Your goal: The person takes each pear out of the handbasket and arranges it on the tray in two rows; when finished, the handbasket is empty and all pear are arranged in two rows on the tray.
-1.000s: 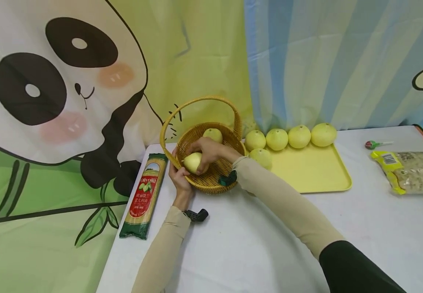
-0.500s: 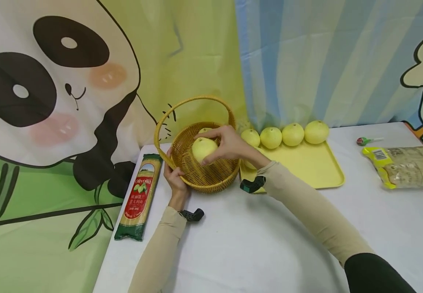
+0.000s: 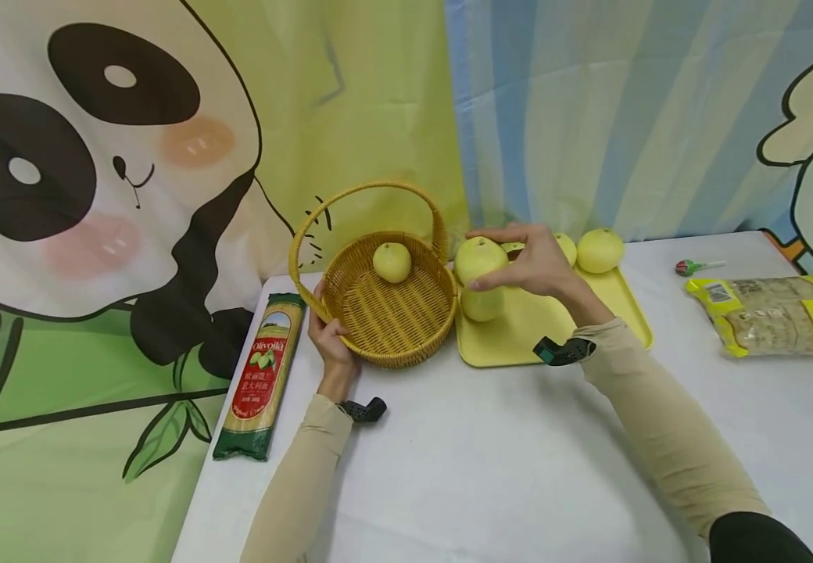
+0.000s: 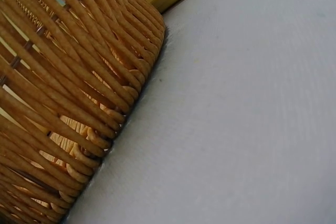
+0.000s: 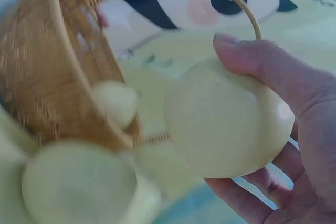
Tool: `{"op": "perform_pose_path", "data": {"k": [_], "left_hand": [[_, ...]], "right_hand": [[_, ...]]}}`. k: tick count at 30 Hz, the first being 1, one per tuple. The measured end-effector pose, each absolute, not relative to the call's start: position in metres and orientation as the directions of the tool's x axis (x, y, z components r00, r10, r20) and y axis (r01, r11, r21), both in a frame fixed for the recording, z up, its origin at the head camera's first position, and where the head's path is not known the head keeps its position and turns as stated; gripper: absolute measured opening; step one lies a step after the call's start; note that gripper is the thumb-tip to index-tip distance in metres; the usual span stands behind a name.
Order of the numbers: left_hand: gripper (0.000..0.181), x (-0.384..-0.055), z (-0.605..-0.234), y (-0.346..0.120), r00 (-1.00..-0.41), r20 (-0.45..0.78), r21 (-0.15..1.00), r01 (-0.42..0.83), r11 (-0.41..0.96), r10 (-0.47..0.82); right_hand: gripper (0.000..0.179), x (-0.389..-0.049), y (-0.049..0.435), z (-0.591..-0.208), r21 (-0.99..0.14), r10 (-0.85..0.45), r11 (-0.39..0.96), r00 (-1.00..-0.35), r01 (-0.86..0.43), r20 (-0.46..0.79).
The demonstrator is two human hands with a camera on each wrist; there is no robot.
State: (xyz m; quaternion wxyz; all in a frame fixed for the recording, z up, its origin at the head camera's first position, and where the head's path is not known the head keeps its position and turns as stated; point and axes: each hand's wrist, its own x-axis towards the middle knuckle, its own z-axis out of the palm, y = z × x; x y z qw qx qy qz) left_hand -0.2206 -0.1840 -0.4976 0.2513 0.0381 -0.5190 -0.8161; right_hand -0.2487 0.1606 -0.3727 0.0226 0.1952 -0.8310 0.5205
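My right hand (image 3: 539, 262) grips a round, pale yellow-green fruit (image 3: 479, 260) between thumb and fingers, above the left end of the yellow tray (image 3: 540, 332). In the right wrist view, the thumb lies over one side of this fruit (image 5: 226, 121) and the other fingers under it. My left hand (image 3: 331, 342) holds the left rim of the woven basket (image 3: 402, 324), thumb over the edge. One similar fruit (image 3: 392, 262) sits inside at the back. Just below the held fruit, another fruit (image 3: 484, 305) is on the tray. The left wrist view shows the basket's side (image 4: 79, 77) but no hand.
More of these fruits (image 3: 599, 250) stand along the tray's back edge, partly hidden by my right hand. A pasta packet (image 3: 262, 379) lies left of the basket. At the right are a lollipop (image 3: 691, 267) and a yellow-ended bag (image 3: 775, 317). Printed curtains hang behind.
My right hand has lifted a fruit out of the basket and carried it right, over the tray. The left hand stays on the basket rim. The head view has shifted slightly.
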Motion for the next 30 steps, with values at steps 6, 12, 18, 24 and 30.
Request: {"op": "perform_pose_path", "data": {"k": [6, 12, 18, 24, 30], "left_hand": [[0.094, -0.223, -0.496, -0.186, -0.872, 0.212, 0.873, 0.372, -0.316, -0.441], [0.094, -0.222, -0.496, -0.186, -0.872, 0.205, 0.876, 0.366, -0.315, -0.445], [0.094, -0.219, -0.497, -0.187, -0.874, 0.196, 0.869, 0.365, -0.335, -0.445], [0.094, -0.219, -0.496, -0.186, -0.872, 0.203, 0.872, 0.368, -0.322, -0.446], [0.093, -0.219, -0.497, -0.184, -0.874, 0.189, 0.874, 0.358, -0.329, -0.449]], "right_hand": [[0.071, -0.252, 0.194, -0.383, -0.876, -0.206, 0.397, -0.957, -0.273, 0.204], [0.070, -0.247, 0.211, -0.400, -0.869, -0.178, 0.437, -0.969, -0.233, 0.170], [0.068, -0.245, 0.218, -0.417, -0.845, -0.143, 0.481, -0.972, -0.233, 0.186], [0.071, -0.245, 0.221, -0.428, -0.829, -0.120, 0.518, -0.977, -0.213, 0.176], [0.073, -0.246, 0.225, -0.440, -0.813, -0.103, 0.549, -0.981, -0.195, 0.166]]}}
